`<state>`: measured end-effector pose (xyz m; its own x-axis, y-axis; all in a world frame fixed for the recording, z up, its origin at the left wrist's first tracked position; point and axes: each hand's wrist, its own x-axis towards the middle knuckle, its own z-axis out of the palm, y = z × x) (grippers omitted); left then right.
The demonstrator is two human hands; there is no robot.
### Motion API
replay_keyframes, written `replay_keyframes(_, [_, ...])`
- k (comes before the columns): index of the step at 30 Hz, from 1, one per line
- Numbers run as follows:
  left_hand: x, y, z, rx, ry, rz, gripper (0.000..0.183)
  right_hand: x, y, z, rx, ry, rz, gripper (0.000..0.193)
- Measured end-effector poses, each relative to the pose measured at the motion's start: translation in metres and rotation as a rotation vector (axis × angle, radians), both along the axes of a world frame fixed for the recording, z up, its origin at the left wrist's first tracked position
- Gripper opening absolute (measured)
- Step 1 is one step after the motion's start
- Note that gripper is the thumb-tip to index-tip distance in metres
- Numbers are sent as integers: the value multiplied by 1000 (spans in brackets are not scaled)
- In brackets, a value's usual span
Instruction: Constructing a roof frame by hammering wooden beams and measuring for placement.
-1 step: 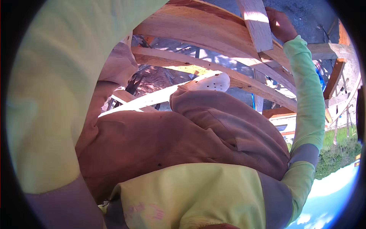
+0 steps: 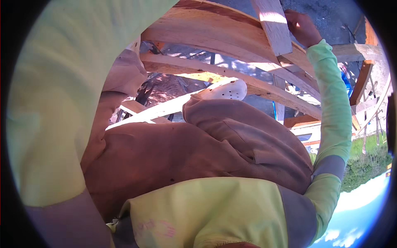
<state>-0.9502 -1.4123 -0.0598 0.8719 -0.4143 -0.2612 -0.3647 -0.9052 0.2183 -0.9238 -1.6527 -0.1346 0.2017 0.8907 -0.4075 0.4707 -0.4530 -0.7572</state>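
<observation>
My right hand (image 2: pixel 304 27) reaches up at the top right, its fingers curled against the edge of a short pale wooden board (image 2: pixel 273 31). Its fingertips are partly hidden beside the board. That board lies across the upper end of a wide wooden beam (image 2: pixel 215 31). My left arm (image 2: pixel 53 95) fills the left side in a yellow-green sleeve and runs out past the top edge, so the left hand cannot be seen.
Below the wide beam runs a narrower wooden beam (image 2: pixel 223 74). My foot in a white perforated clog (image 2: pixel 231 90) rests by these timbers, below my brown trousers (image 2: pixel 165 149). More wooden framing (image 2: pixel 362 82) stands at the right. Shaded ground (image 2: pixel 169 87) shows through the gaps.
The view has shifted slightly, so the beams and the short board sit a little further left. My right hand stays at the board's edge.
</observation>
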Motion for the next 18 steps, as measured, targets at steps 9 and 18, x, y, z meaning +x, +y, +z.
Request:
replay_keyframes(9, [7,1,-3,-218,-21,-98,34,9,-44,7,-105,-146,-141,13])
replay_keyframes(18, [7,10,-5,-247,-230,-168,22,-18,11,-8,-37,130,-143,20])
